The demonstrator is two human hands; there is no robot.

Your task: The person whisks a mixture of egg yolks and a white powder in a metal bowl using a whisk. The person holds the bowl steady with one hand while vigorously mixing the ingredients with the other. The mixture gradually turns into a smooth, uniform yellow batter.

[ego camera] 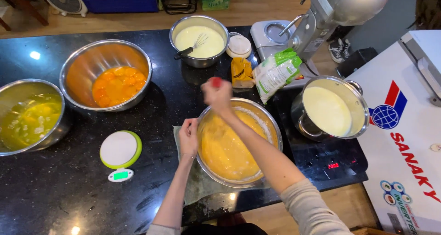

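A steel bowl (271, 124) of orange-yellow batter sits on a grey cloth (195, 189) at the counter's front. My left hand (188, 136) grips the bowl's left rim. My right hand (217, 94), blurred by motion, is above the bowl's far rim and closed on a tool with a red handle tip (216, 82). The tool's lower end is lost in blur inside the batter.
A bowl of egg yolks (106, 74), a bowl of egg whites (27, 113), a bowl of white cream with a whisk (199, 39), a round scale (120, 150), a pot of milk on a cooktop (328, 108), two bags (275, 71), a stand mixer (330, 9), a white chest freezer (404, 138).
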